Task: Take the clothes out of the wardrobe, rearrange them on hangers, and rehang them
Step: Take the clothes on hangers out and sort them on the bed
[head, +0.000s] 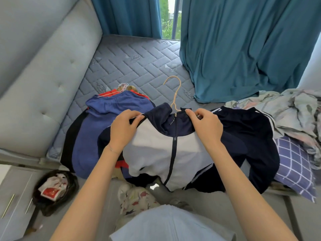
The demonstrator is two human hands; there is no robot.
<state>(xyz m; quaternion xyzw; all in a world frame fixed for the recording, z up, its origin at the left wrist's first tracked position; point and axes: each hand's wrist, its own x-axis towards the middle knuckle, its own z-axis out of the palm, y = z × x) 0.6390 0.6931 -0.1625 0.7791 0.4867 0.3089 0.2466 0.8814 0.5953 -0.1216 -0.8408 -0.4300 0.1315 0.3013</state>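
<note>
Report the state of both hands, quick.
Left hand: closed, pinching the jacket at its shoulder.
Right hand: closed, gripping the jacket beside the collar.

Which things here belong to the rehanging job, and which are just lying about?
Job: left hand and right hand, both pinching the navy-and-white jacket; beige hanger; blue clothes pile.
Lying about: teal curtain; checked pillow; crumpled sheet; red packet.
</note>
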